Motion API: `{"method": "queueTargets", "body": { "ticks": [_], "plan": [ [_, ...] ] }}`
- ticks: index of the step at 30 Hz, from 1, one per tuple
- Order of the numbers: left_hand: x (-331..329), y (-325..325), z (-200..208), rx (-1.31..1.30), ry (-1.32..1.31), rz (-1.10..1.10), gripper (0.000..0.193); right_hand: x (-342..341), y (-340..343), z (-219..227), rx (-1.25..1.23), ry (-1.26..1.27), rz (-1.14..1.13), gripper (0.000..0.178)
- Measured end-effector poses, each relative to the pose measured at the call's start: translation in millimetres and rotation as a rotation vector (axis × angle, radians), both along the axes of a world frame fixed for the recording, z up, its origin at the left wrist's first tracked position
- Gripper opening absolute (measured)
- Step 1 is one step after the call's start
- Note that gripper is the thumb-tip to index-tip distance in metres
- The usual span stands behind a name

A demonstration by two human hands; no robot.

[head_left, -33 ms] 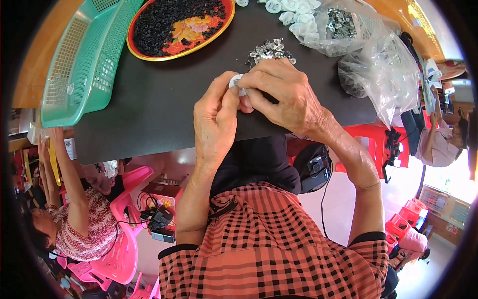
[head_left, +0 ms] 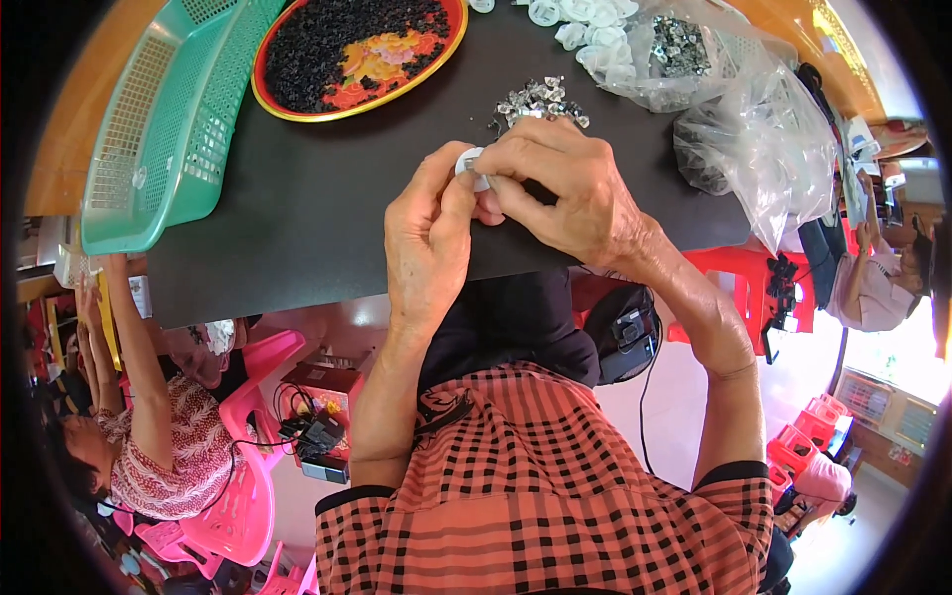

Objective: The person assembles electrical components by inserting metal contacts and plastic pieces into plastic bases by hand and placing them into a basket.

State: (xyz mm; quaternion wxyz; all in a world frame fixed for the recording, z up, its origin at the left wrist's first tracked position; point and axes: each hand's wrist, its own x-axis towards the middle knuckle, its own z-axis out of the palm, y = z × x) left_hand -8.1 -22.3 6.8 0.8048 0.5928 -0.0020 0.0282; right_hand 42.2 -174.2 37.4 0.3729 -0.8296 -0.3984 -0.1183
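Observation:
My left hand (head_left: 433, 223) pinches a small white round plastic piece (head_left: 466, 161) between thumb and fingers, above the dark table. My right hand (head_left: 560, 183) is closed against the piece's right side, thumb and forefinger pressed on it. A small greyish bit shows at the fingertips on the disc; its kind is too small to make out. Just beyond my right hand lies a loose pile of small clear and shiny metallic pieces (head_left: 540, 99), partly covered by the knuckles.
A red, yellow-rimmed tray (head_left: 377, 59) of small black pieces stands far left, beside a green plastic basket (head_left: 193, 188). Far right are white round plastic pieces (head_left: 600, 45) and clear plastic bags (head_left: 764, 139). A co-worker (head_left: 169, 446) sits at left on a pink chair (head_left: 243, 516).

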Motion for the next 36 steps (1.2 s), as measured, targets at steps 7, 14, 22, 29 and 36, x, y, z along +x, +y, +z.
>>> {"method": "queueTargets", "body": {
  "ticks": [7, 14, 22, 29, 36],
  "plan": [
    [-0.4, -3.2, 2.0, 0.033, 0.005, 0.038, 0.020, -3.1, 1.1, -3.9, -0.041, 0.019, -0.035, 0.019],
    [-3.3, -2.6, 2.8, 0.259, -0.052, 0.095, 0.018, -13.0, 11.4, -4.4, -0.258, -0.357, -0.103, 0.026],
    [-0.3, -4.2, 2.6, 0.148, -0.021, 0.058, 0.019, -16.4, 5.6, -4.9, 0.233, 0.365, -0.151, 0.011],
    [-0.6, -4.1, 4.0, 0.119, 0.005, 0.053, 0.019, -13.3, 2.4, -5.3, 0.237, 0.454, -0.125, 0.014],
    [-0.6, -4.4, 3.6, 0.143, -0.018, 0.053, 0.018, -12.7, 1.7, -9.8, 0.087, 0.135, -0.137, 0.020]
  ]
}}
